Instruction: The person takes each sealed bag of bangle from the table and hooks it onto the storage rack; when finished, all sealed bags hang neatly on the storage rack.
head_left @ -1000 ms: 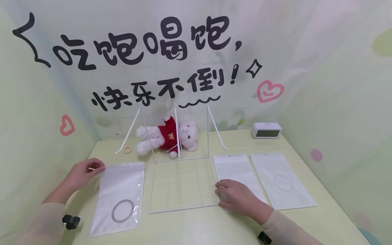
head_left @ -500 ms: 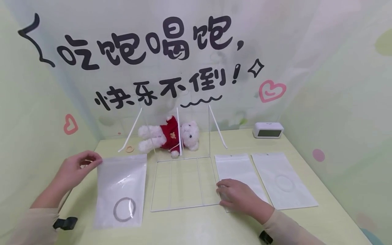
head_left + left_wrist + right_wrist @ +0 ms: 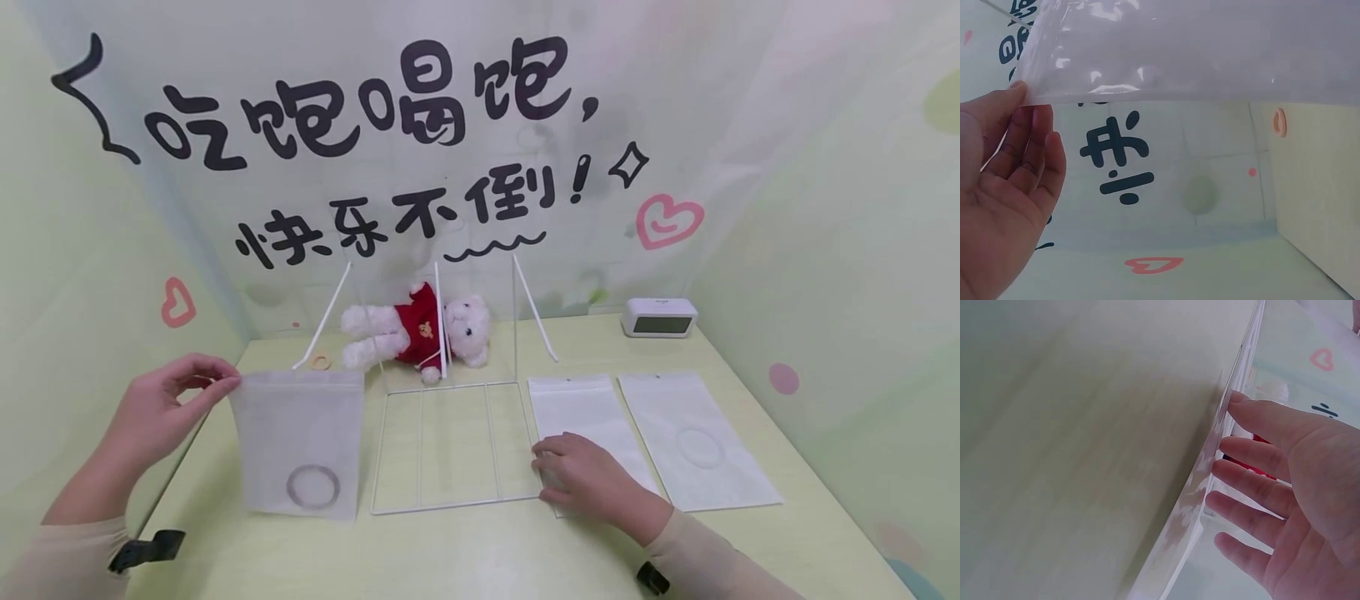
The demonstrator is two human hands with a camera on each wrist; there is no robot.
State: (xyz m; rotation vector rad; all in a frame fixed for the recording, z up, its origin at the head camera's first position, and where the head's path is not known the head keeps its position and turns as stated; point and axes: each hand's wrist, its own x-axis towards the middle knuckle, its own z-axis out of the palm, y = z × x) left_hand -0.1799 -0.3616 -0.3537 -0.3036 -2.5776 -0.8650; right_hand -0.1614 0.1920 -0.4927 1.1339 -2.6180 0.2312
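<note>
My left hand (image 3: 161, 412) pinches the upper left corner of a zip-top plastic bag (image 3: 300, 433) between thumb and forefinger. The bag hangs tilted up from the table, and a ring (image 3: 313, 487) shows low inside it. In the left wrist view the bag (image 3: 1185, 50) spans the top, its edge at my thumb. My right hand (image 3: 588, 479) rests over a second white bag (image 3: 573, 408), fingertips at the right side of a white wire rack (image 3: 457, 505). The right wrist view shows its fingers (image 3: 1250, 481) loosely spread, low by the table surface.
White prongs (image 3: 326, 321) rise from the rack's back. Behind lies a plush bear (image 3: 420, 329) in red. A third bag (image 3: 697, 400), with a ring outline, lies at the right. A white digital clock (image 3: 660, 318) stands back right; a small orange ring (image 3: 321, 362) lies back left.
My left hand has raised the bag's upper edge and drawn slightly left, so the bag now tilts up from lying flat. The right hand has hardly moved.
</note>
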